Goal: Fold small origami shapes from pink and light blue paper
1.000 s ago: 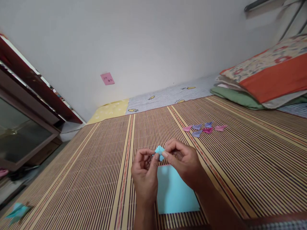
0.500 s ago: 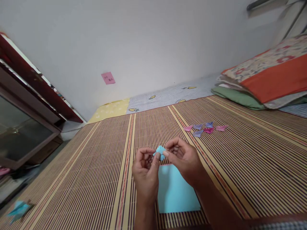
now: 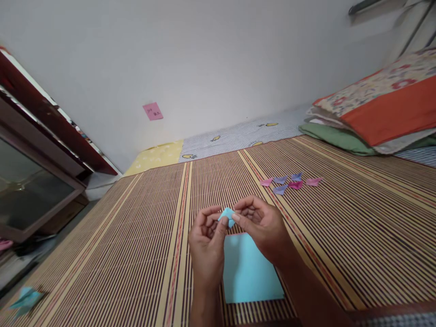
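Note:
A small folded piece of light blue paper is pinched between both hands, above the striped mat. My left hand is closed on its left and lower side, thumb in front. From the right, my right hand grips its edge between thumb and fingers, the other fingers curled. Below the hands a light blue square sheet lies flat on the mat, its right side partly hidden by my right hand and forearm.
Several small folded pink and purple papers lie on the mat beyond my right hand. A crumpled teal paper is at the lower left. Folded bedding is stacked at the right, and a pink note is on the wall.
The fingers of my left hand have shifted slightly around the folded paper. Otherwise both hands keep nearly the same position.

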Demonstrator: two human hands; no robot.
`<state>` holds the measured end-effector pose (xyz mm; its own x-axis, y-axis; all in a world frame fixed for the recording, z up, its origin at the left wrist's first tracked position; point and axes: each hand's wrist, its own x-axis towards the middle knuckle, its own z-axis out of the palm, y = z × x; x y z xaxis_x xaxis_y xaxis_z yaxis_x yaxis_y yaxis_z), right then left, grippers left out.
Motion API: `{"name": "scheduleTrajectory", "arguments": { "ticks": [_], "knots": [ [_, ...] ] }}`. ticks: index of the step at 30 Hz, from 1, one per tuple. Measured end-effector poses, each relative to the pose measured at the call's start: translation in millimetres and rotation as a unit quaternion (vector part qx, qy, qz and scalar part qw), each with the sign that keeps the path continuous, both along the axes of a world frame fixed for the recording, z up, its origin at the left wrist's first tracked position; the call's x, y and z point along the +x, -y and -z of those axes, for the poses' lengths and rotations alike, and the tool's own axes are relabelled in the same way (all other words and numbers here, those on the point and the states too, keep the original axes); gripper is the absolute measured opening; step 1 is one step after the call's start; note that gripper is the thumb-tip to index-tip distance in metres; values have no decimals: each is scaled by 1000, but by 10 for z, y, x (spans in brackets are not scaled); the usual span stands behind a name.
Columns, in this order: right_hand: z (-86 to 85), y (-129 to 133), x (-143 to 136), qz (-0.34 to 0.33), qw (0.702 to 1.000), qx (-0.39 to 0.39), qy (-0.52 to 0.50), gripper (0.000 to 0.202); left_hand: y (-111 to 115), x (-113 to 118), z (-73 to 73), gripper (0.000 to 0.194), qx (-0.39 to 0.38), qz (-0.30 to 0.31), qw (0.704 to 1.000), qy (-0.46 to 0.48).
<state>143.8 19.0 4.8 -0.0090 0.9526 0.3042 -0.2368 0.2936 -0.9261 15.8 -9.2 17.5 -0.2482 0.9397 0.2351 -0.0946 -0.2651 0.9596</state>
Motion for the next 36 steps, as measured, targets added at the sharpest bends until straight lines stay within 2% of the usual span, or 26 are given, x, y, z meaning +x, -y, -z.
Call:
{"name": "scheduleTrajectory", "arguments": {
  "ticks": [6, 12, 16, 31, 36],
  "knots": [
    [10, -13, 7, -43, 999, -28, -17, 16, -30, -49, 26, 21, -45, 49, 998, 13],
    [-8, -68, 134, -54, 997, -6, 52, 22, -53, -58, 72, 19, -46, 7, 998, 47],
    [-29, -50, 133, -71, 992, -13, 99, 22, -51, -50, 68, 20, -42, 5, 998, 35],
    [-78, 30, 12, -44, 994, -55, 87, 18, -11, -19, 86, 16, 2, -24, 998, -66],
    [-83, 32, 3, -36, 995, -40, 90, 17, 15, 10, 69, 15, 15, -30, 996, -82]
  ]
}}
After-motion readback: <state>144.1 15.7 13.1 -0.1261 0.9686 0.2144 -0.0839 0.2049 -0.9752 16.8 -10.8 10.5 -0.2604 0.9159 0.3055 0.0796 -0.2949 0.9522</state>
